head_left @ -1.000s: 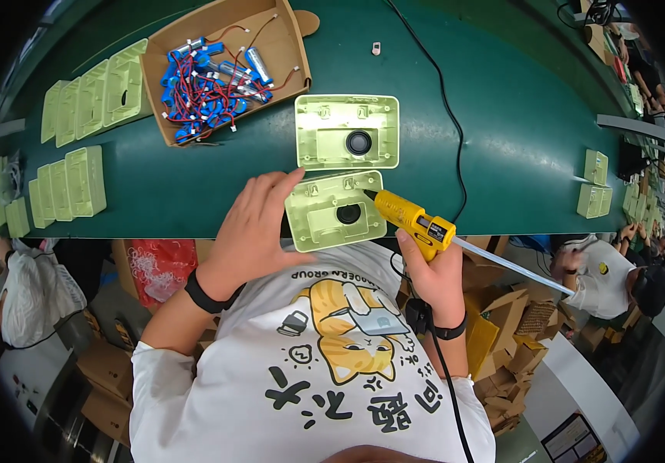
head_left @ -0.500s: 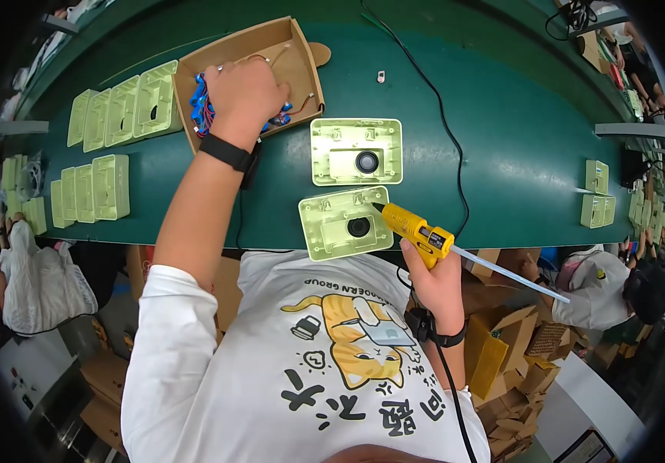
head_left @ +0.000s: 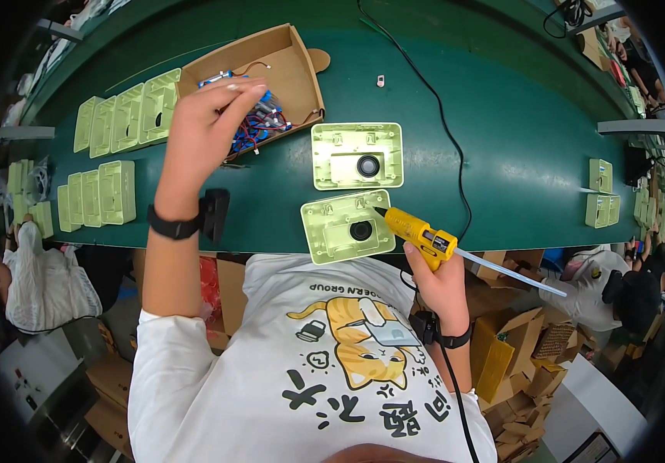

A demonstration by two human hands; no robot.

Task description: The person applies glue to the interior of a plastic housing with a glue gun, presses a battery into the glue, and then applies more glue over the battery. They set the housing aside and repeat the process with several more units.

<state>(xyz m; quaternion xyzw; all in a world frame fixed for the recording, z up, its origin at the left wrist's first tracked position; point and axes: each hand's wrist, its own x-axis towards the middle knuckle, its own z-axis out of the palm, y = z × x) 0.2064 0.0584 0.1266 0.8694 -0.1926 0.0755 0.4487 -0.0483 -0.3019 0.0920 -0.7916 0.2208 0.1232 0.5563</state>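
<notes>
My right hand [head_left: 440,284] grips a yellow hot glue gun [head_left: 417,231] with a clear glue stick [head_left: 510,274] jutting out of its back. The gun's dark nozzle is at the upper right edge of the nearer light green plastic housing [head_left: 324,238], which has a round black part inside. Just beyond lies a second such housing [head_left: 340,171]. Raised over the left side of a cardboard box [head_left: 290,58], my left hand [head_left: 205,127] has thumb and fingers pinched together; anything between the fingertips is too small to make out. Blue wired components [head_left: 259,123] fill part of the box.
Two rows of light green housings [head_left: 125,119] stand at the left, and several more [head_left: 601,208] at the far right. A black cable [head_left: 442,116] crosses the green table [head_left: 525,139]. A small pale item [head_left: 381,80] lies towards the back. Other people work at both sides.
My left hand has lifted out of the box's contents and drawn back to the left, uncovering the blue components. My right hand and the glue gun have hardly moved.
</notes>
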